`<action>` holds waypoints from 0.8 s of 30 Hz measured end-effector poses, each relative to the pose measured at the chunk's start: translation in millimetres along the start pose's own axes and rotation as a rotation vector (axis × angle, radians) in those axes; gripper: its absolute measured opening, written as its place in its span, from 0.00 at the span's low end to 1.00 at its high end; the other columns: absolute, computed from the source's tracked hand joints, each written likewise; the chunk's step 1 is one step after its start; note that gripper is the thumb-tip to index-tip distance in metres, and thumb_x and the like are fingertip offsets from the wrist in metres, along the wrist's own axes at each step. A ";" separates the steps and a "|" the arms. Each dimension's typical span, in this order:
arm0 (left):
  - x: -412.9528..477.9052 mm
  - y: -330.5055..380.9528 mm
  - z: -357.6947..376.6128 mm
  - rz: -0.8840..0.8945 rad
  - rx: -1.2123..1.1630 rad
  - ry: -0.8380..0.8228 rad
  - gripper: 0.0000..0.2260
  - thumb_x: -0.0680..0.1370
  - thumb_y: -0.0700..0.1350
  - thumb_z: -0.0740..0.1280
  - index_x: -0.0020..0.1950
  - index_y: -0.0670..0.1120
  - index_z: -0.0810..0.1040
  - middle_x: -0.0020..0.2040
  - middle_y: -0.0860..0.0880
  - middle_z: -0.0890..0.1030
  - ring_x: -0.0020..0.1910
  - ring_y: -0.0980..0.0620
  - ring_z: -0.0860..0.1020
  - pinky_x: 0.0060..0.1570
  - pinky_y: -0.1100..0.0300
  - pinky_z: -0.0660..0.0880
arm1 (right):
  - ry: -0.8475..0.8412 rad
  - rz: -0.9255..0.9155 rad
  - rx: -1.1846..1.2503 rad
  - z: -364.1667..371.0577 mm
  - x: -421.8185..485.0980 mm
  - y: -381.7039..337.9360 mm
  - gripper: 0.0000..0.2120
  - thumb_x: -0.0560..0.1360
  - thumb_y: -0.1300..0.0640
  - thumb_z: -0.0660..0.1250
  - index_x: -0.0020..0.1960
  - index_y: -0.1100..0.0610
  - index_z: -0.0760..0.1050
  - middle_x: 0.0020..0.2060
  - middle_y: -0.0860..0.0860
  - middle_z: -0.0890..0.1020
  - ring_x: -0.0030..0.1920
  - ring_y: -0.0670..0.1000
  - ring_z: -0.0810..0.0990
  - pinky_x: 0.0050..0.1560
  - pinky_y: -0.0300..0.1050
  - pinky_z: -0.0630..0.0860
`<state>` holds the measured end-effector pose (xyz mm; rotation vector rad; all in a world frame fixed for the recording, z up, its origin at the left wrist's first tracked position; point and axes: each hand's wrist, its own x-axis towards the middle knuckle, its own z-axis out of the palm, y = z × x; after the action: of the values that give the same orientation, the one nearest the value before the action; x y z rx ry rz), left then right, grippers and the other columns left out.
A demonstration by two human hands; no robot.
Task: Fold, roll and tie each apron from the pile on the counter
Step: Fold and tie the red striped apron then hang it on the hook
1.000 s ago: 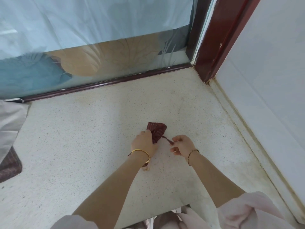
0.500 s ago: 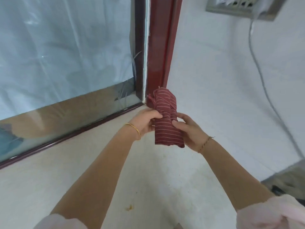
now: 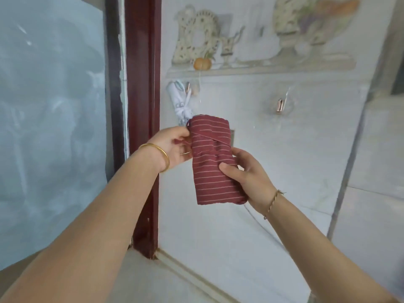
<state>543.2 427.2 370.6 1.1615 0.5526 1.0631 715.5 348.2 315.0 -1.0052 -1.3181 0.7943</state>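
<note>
A dark red apron with thin pale stripes (image 3: 215, 173) is rolled into an upright bundle and held in the air in front of the wall. A strap crosses the roll at its upper half. My left hand (image 3: 172, 147) pinches the roll's upper left edge, where the strap sits. My right hand (image 3: 247, 176) grips the lower right side, thumb across the front. The pile of aprons is out of view.
A dark red door frame (image 3: 143, 106) stands just left of the roll, with frosted glass (image 3: 50, 127) beyond it. Behind the roll is a tiled wall with two hooks (image 3: 279, 104), a white item (image 3: 182, 99) hanging on the left one. The counter's back edge (image 3: 185, 274) lies below.
Both hands lifted the rolled apron off the counter and raised it to chest height. My view swung up from the counter to the wall.
</note>
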 end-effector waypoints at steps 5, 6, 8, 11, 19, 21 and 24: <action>24.8 28.6 32.7 0.062 0.076 0.047 0.08 0.79 0.39 0.59 0.41 0.43 0.72 0.39 0.45 0.75 0.37 0.49 0.77 0.40 0.56 0.79 | 0.154 -0.106 -0.121 -14.2 22.8 -40.4 0.22 0.74 0.58 0.70 0.66 0.54 0.69 0.52 0.50 0.78 0.48 0.51 0.82 0.38 0.41 0.79; 26.5 33.3 37.8 0.063 0.094 0.053 0.07 0.80 0.42 0.60 0.44 0.43 0.74 0.41 0.45 0.76 0.38 0.49 0.78 0.41 0.56 0.79 | 0.184 -0.133 -0.151 -14.1 28.9 -46.2 0.22 0.74 0.58 0.70 0.66 0.54 0.69 0.49 0.48 0.78 0.47 0.51 0.82 0.39 0.42 0.79; 34.6 40.8 43.4 0.055 0.145 0.039 0.09 0.80 0.48 0.60 0.48 0.44 0.74 0.43 0.45 0.78 0.41 0.48 0.79 0.43 0.54 0.78 | 0.242 -0.197 -0.208 -12.0 45.5 -57.7 0.23 0.74 0.59 0.70 0.66 0.55 0.67 0.46 0.45 0.77 0.47 0.50 0.81 0.45 0.48 0.80; 53.6 52.0 45.4 0.052 0.198 0.020 0.14 0.79 0.54 0.63 0.58 0.46 0.73 0.49 0.43 0.80 0.43 0.48 0.80 0.42 0.53 0.78 | 0.307 -0.327 -0.311 -5.7 80.5 -78.7 0.24 0.74 0.58 0.69 0.66 0.55 0.64 0.47 0.46 0.76 0.49 0.50 0.80 0.53 0.53 0.79; 131.5 114.1 66.6 0.410 0.375 0.101 0.23 0.81 0.42 0.59 0.74 0.57 0.59 0.64 0.49 0.74 0.59 0.48 0.76 0.61 0.47 0.73 | 0.452 -0.648 -0.555 10.7 201.7 -155.7 0.22 0.73 0.61 0.68 0.63 0.55 0.63 0.58 0.53 0.72 0.51 0.52 0.77 0.55 0.53 0.76; 148.7 130.0 73.5 0.479 0.397 0.126 0.25 0.80 0.39 0.57 0.74 0.58 0.59 0.65 0.49 0.73 0.57 0.49 0.77 0.58 0.49 0.76 | 0.475 -0.654 -0.589 12.6 223.2 -171.8 0.22 0.74 0.61 0.68 0.63 0.56 0.63 0.58 0.53 0.71 0.49 0.52 0.76 0.55 0.52 0.75; 173.6 139.4 74.1 0.534 0.443 0.154 0.27 0.80 0.35 0.55 0.75 0.58 0.59 0.65 0.47 0.74 0.56 0.50 0.77 0.42 0.61 0.76 | 0.506 -0.624 -0.682 13.4 250.7 -181.3 0.22 0.74 0.60 0.68 0.64 0.57 0.63 0.59 0.55 0.70 0.47 0.52 0.73 0.51 0.46 0.72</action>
<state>626.0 550.1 552.4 1.6820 0.6350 1.5448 716.5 508.8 579.8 -1.1172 -1.3499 -0.3999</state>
